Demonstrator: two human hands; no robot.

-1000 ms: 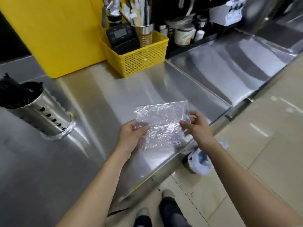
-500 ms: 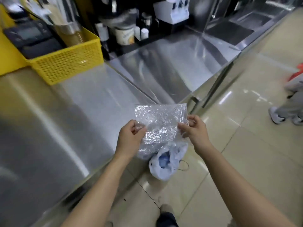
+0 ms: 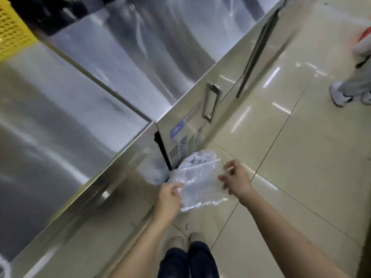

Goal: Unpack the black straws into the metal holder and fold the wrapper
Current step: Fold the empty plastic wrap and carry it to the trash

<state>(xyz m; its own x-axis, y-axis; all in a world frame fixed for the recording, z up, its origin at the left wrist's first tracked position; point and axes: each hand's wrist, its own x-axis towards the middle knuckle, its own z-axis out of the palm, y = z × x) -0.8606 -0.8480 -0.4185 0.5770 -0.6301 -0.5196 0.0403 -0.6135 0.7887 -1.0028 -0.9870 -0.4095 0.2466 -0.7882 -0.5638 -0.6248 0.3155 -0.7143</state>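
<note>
The clear crinkled wrapper (image 3: 197, 182) hangs in the air over the floor, just off the steel counter's front edge (image 3: 112, 167). My left hand (image 3: 170, 194) pinches the wrapper's left edge. Over on the wrapper's right edge, my right hand (image 3: 234, 179) hovers with its fingers loosely curled and spread, and no pinch shows. The picture is blurred by motion. Neither the metal holder nor the black straws are in view.
A pale plastic bag (image 3: 154, 173) lies on the floor against the cabinet, behind the wrapper. The cabinet front has a handle (image 3: 210, 103) and vent slots. A yellow basket (image 3: 10, 31) sits at the far left. Another person's legs (image 3: 353, 87) stand at the right.
The view has swung right and down, off the counter toward the floor. The wrapper moved down past the counter edge. My right hand's fingers have loosened from the wrapper's right edge.
</note>
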